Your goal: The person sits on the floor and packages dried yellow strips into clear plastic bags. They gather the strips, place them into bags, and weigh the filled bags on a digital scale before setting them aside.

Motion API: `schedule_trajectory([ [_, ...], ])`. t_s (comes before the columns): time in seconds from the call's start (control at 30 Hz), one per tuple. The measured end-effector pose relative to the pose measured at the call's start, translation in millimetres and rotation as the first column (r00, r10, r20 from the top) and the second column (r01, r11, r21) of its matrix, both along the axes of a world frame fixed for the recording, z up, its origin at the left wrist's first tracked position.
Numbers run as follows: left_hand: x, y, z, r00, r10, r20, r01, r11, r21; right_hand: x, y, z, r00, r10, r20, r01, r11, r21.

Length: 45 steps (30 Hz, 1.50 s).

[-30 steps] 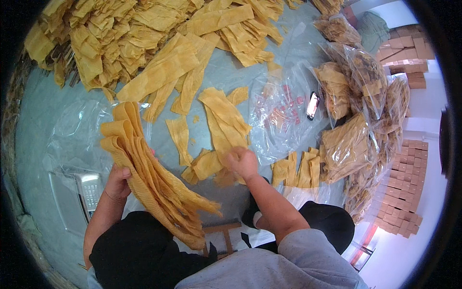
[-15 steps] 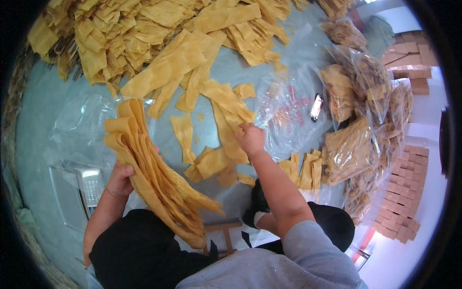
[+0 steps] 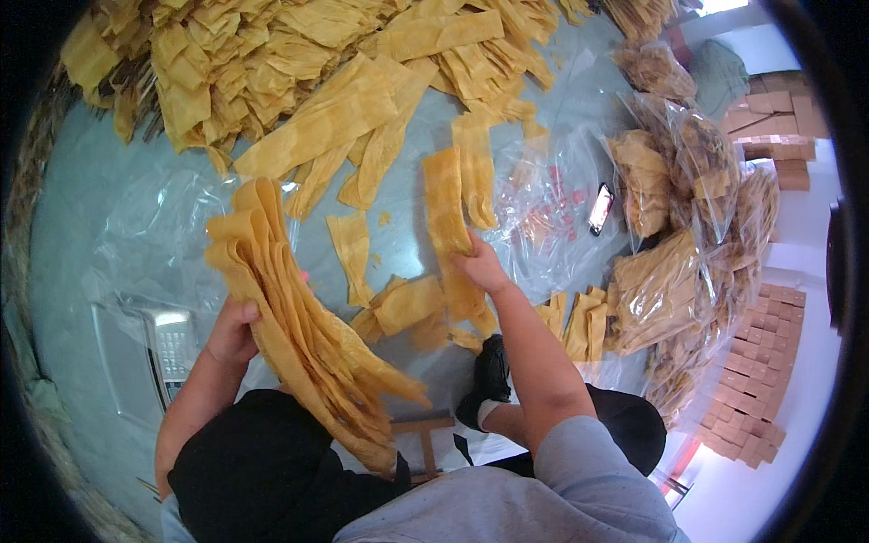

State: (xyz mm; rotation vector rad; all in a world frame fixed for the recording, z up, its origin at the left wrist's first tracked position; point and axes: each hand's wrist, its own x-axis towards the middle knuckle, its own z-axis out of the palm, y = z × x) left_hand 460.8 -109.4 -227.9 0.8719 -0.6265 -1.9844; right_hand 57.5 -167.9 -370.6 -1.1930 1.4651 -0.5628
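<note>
Left hand (image 3: 233,333) closed on the thick bundle (image 3: 291,303) of yellow strips, thumb on top; folded loops point to 11 o'clock, loose ends spill toward 5 o'clock above the knees. Right hand (image 3: 482,264) pinches a single yellow strip (image 3: 444,185) along its right edge, strip's far end at about 11 o'clock from that hand. Another yellow length (image 3: 477,163) sits just beside it at 12; cannot tell if it's one piece with the strip.

Clock from right hand: bundle between 8 and 9, short scrap (image 3: 349,258) at 9, loose pieces (image 3: 407,305) at 8. Big heap (image 3: 235,81) of strips between 10 and 11. Crumpled clear bag (image 3: 543,244) with red print at 2, phone (image 3: 600,209) on or just beside it, can't tell. Filled bags (image 3: 656,281) around 3, folded pieces (image 3: 587,328) at 4, cartons (image 3: 756,371) farther out near 4. Black shoe (image 3: 487,380) at 6. Scale (image 3: 127,362) with keypad between 8 and 9, beyond left hand; clear plastic (image 3: 149,231) at 9.
</note>
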Motion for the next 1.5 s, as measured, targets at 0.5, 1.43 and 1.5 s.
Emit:
schedule_trajectory([
  [0.5,-8,-9,-15,0.986,0.163,-0.032,-0.144,0.936,0.321,162,66,150,0.893,0.189,0.409,-0.300,0.926,0.227],
  [1.43,-38,-3,-7,0.931,0.124,0.344,-0.169,0.980,0.105,187,75,124,0.795,0.011,0.606,-0.206,0.945,0.253],
  [1.5,-41,-2,-17,0.963,0.083,0.258,-0.126,0.980,0.153,184,83,121,0.776,-0.056,0.628,-0.209,0.917,0.341],
])
